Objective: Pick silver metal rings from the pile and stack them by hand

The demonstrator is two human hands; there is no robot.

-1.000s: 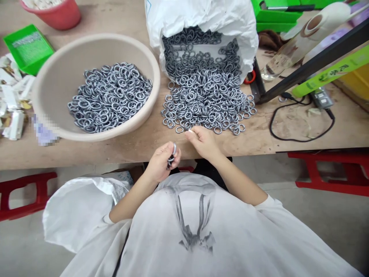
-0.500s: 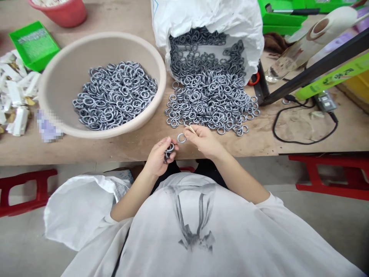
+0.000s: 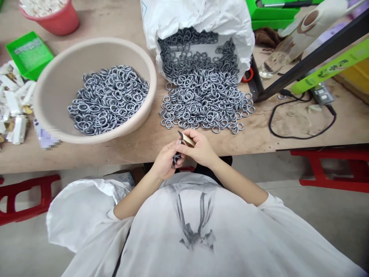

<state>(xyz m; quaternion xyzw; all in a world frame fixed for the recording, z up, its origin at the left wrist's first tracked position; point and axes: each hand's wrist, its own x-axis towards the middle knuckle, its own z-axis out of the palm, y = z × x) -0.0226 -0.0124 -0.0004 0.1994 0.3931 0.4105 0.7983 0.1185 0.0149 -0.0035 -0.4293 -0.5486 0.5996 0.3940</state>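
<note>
My left hand [image 3: 167,161] is closed around several grey rings [image 3: 177,157], just off the table's front edge. Its fingertips meet those of my right hand [image 3: 200,148], which grips a small blade [image 3: 186,139] with a pale handle and a dark tip pointing up and left. Between the fingertips one ring shows edge-on, partly hidden; which hand bears it I cannot tell. Behind my hands spreads a pile of grey rings [image 3: 201,102], spilling from the mouth of a white sack [image 3: 198,13]. To the left, a beige basin [image 3: 54,104] holds more such rings.
A green tray [image 3: 17,61], a red tub [image 3: 69,23] and white pieces [image 3: 13,102] lie at the left. On the right are a black metal bar [image 3: 302,61], a black cable [image 3: 272,127] and a plastic-film roll [image 3: 325,23]. Red stools [image 3: 317,169] stand below the table.
My hands have come together from slightly apart. The ring at my right fingertips is now between both hands, and the blade's dark tip is turned into view. The camera view has shifted slightly.
</note>
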